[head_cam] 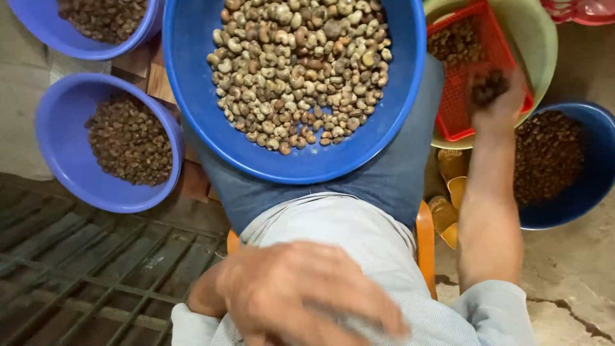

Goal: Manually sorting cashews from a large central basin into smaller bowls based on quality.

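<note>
Right hand [496, 102]: clenched on dark nuts [488, 86], above the red basket [458, 112].
Left hand [301, 298]: loose against the shirt [346, 230], holding nothing.
Blue bowls: 4.
Red baskets: 1.

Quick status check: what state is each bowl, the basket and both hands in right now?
Big blue basin: on the lap, holding pale nuts.
Left blue bowl: part full of dark nuts.
Top-left blue bowl: holds dark nuts, partly cut off.
Red basket: tilted in a green bowl.
Right blue bowl: holds dark nuts.
Right hand: grip closed on dark nuts.
Left hand: blurred, against the shirt.
</note>
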